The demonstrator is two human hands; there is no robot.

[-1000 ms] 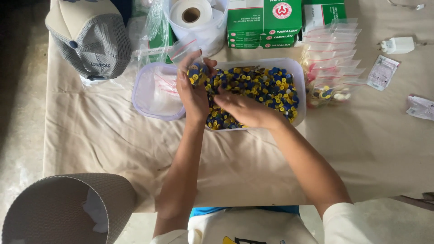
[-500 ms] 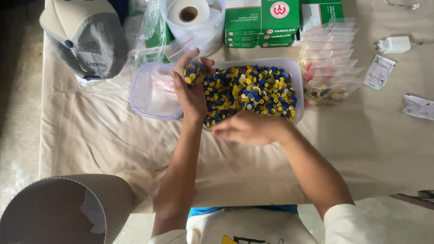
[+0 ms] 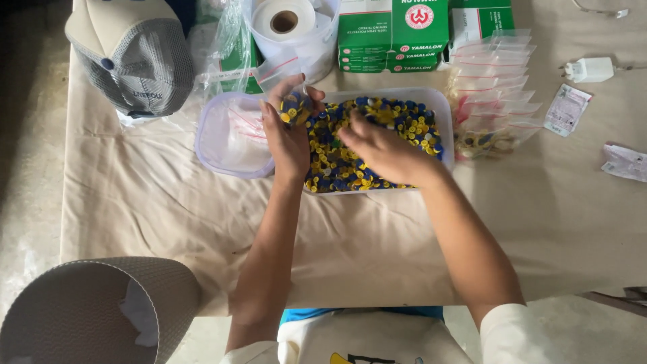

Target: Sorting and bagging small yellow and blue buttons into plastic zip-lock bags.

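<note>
Centrally, a heap of small blue and yellow pieces (image 3: pixel 350 168) is held in a clear plastic tray (image 3: pixel 441 108) on the cloth-covered counter (image 3: pixel 135 202). A small clear bag (image 3: pixel 294 106) already holding some of the pieces is pinched between the thumb and curled fingers of the left hand (image 3: pixel 290 138), just above the tray's left end. The right hand (image 3: pixel 384 152) is laid palm down over the heap, its fingers loosely spread and bent into the pieces; whether any piece is gripped beneath them cannot be told, since the fingertips are hidden by the hand itself. What kind of pieces they are is too small to make out.

Just left of the left fingers, a second, rounded clear container (image 3: pixel 229 135) with empty bags inside is seen touching the tray. Beyond the fingers, a roll of white paper (image 3: pixel 283 20) and green boxes (image 3: pixel 391 34) are cut off by the top edge. To the right of the right fingers, a fanned stack of clear zip bags (image 3: pixel 492 74) is spread, with a white plug adapter (image 3: pixel 590 69) further out. A grey cap (image 3: pixel 135 54) is set far left, and a grey bin (image 3: pixel 81 310) is cut off at the lower corner.
</note>
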